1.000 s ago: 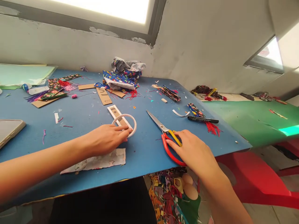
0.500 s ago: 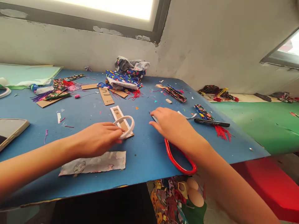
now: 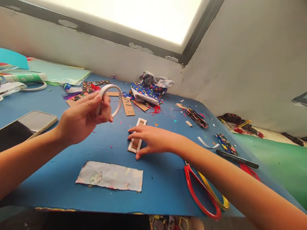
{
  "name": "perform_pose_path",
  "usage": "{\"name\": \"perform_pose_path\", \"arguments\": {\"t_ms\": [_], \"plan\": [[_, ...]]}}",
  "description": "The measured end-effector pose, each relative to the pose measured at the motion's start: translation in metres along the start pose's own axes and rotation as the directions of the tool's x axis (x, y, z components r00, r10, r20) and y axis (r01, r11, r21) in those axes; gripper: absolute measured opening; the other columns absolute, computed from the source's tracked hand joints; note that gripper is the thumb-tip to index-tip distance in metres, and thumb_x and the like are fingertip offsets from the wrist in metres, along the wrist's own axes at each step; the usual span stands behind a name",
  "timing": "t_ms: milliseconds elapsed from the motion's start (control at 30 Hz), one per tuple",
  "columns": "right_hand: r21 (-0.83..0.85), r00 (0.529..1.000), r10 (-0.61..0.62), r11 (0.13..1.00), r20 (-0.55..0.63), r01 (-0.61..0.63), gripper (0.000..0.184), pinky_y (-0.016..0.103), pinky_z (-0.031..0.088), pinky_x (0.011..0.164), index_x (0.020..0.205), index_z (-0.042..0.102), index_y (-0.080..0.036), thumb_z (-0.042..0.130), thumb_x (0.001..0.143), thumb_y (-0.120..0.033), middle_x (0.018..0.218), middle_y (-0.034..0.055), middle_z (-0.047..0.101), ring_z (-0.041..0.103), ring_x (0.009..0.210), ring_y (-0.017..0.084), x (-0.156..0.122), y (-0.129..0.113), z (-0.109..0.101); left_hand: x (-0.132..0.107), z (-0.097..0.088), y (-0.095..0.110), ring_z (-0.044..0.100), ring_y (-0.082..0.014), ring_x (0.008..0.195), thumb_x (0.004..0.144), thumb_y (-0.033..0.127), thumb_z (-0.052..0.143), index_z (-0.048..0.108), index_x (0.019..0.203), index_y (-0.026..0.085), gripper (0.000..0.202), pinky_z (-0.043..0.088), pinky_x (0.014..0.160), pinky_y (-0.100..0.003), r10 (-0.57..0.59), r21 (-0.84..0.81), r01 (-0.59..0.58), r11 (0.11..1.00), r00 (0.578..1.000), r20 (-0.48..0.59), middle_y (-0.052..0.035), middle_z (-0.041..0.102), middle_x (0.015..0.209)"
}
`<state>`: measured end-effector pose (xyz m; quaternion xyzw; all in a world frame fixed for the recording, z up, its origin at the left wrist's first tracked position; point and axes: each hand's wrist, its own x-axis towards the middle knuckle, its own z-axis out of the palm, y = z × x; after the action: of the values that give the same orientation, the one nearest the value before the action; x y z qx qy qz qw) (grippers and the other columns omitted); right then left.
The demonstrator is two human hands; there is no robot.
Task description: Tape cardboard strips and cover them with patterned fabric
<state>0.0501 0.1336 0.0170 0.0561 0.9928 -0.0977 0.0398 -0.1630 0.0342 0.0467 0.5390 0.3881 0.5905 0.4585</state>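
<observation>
The cardboard (image 3: 129,109) bore small print that looked like "953", near larger dark characters too incomplete to read. Print on the strip (image 3: 135,144) was mostly hidden.

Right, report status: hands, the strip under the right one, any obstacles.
Left hand holding up white tape roll. Right hand over white-edged cardboard strip, covering its middle, contact unclear. Possible snag: scissors, partly hidden by right forearm.

The tape roll (image 3: 105,89) appears smooth; the cardboard strip (image 3: 135,144), matt. The cloth piece (image 3: 111,175) is dull and rough-edged. The scissor handles (image 3: 190,185) resemble glossy plastic; the tabletop (image 3: 165,182) is smooth, faintly sheened.
</observation>
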Motion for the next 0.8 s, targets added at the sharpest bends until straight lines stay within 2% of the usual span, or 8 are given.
{"name": "perform_pose_path", "arguments": {"t_ms": [200, 300, 333, 400, 467, 500, 667, 800], "plan": [[-0.073, 0.969, 0.147, 0.984, -0.196, -0.164, 0.052, 0.038, 0.045, 0.082, 0.103, 0.062, -0.014, 0.058, 0.077, -0.059, 0.101, 0.0098, 0.062, 0.060, 0.089, 0.024, 0.023, -0.041, 0.032, -0.008, 0.003, -0.004, 0.049, -0.0122, 0.071, 0.097, 0.021, 0.030, 0.061, 0.083, 0.019, 0.034, 0.045, 0.075, -0.026, 0.037, -0.121, -0.036, 0.992, 0.999, 0.013, -0.0012, 0.053, 0.075], [0.264, 0.926, 0.287, 0.939, -0.245, -0.221, 0.061, 0.038, 0.047, 0.085, 0.117, 0.053, -0.014, 0.063, 0.075, -0.057, 0.113, 0.0124, 0.058, 0.058, 0.097, 0.024, 0.025, -0.056, 0.035, -0.012, 0.009, -0.003, 0.052, -0.0129, 0.071, 0.097, 0.021, 0.027, 0.059, 0.082, 0.020, 0.035, 0.048, 0.077, -0.029, -0.060, -0.155, 0.070, 0.986, 0.996, 0.068, -0.0010, 0.053, 0.072], [0.447, 0.911, 0.334, 0.872, -0.241, -0.202, 0.064, 0.037, 0.048, 0.085, 0.123, 0.047, -0.015, 0.063, 0.076, -0.055, 0.119, 0.0131, 0.055, 0.057, 0.100, 0.023, 0.023, -0.059, 0.033, -0.014, 0.011, -0.003, 0.053, -0.0135, 0.070, 0.097, 0.022, 0.026, 0.058, 0.081, 0.021, 0.035, 0.049, 0.076, -0.030, -0.085, -0.146, 0.099, 0.984, 0.992, 0.095, -0.0011, 0.053, 0.071], [0.765, 0.887, 0.411, 0.634, -0.212, -0.111, 0.060, 0.033, 0.050, 0.083, 0.131, 0.035, -0.018, 0.055, 0.084, -0.049, 0.126, 0.0128, 0.051, 0.058, 0.103, 0.020, 0.015, -0.058, 0.027, -0.017, 0.014, -0.004, 0.056, -0.0150, 0.069, 0.096, 0.024, 0.024, 0.056, 0.079, 0.022, 0.036, 0.051, 0.073, -0.032, -0.123, -0.093, 0.138, 0.986, 0.981, 0.153, -0.0015, 0.056, 0.070], [0.907, 0.864, 0.460, 0.422, -0.206, -0.009, 0.049, 0.032, 0.052, 0.082, 0.132, 0.032, -0.021, 0.046, 0.090, -0.041, 0.124, 0.0108, 0.055, 0.061, 0.102, 0.018, 0.005, -0.055, 0.021, -0.019, 0.016, -0.006, 0.059, -0.0163, 0.072, 0.095, 0.025, 0.022, 0.056, 0.080, 0.023, 0.037, 0.052, 0.073, -0.034, -0.143, -0.047, 0.156, 0.987, 0.967, 0.212, -0.0017, 0.059, 0.072], [0.929, 0.845, 0.489, 0.369, -0.215, 0.023, 0.044, 0.033, 0.053, 0.082, 0.130, 0.035, -0.022, 0.045, 0.091, -0.038, 0.119, 0.0093, 0.059, 0.063, 0.099, 0.018, 0.000, -0.052, 0.019, -0.020, 0.016, -0.007, 0.060, -0.0166, 0.076, 0.095, 0.025, 0.022, 0.057, 0.081, 0.023, 0.037, 0.052, 0.076, -0.034, -0.148, -0.044, 0.163, 0.986, 0.959, 0.240, -0.0017, 0.060, 0.075], [0.933, 0.727, 0.620, 0.352, -0.295, 0.078, 0.020, 0.031, 0.058, 0.074, 0.099, 0.058, -0.022, 0.060, 0.085, -0.035, 0.088, 0.0029, 0.071, 0.068, 0.082, 0.017, -0.016, -0.043, 0.022, -0.018, 0.015, -0.020, 0.059, -0.0185, 0.100, 0.095, 0.037, 0.039, 0.063, 0.097, 0.020, 0.030, 0.049, 0.089, -0.035, -0.220, -0.018, 0.229, 0.973, 0.952, 0.213, -0.0041, 0.066, 0.101], [0.928, 0.699, 0.630, 0.348, -0.338, 0.135, 0.011, 0.025, 0.059, 0.071, 0.092, 0.061, -0.024, 0.065, 0.083, -0.028, 0.084, -0.0007, 0.073, 0.069, 0.079, 0.014, -0.021, -0.039, 0.028, -0.013, 0.011, -0.028, 0.065, -0.0196, 0.094, 0.086, 0.046, 0.054, 0.064, 0.101, 0.019, 0.033, 0.052, 0.084, -0.034, -0.393, 0.120, 0.375, 0.919, 0.888, 0.240, -0.0043, 0.071, 0.097]]}}
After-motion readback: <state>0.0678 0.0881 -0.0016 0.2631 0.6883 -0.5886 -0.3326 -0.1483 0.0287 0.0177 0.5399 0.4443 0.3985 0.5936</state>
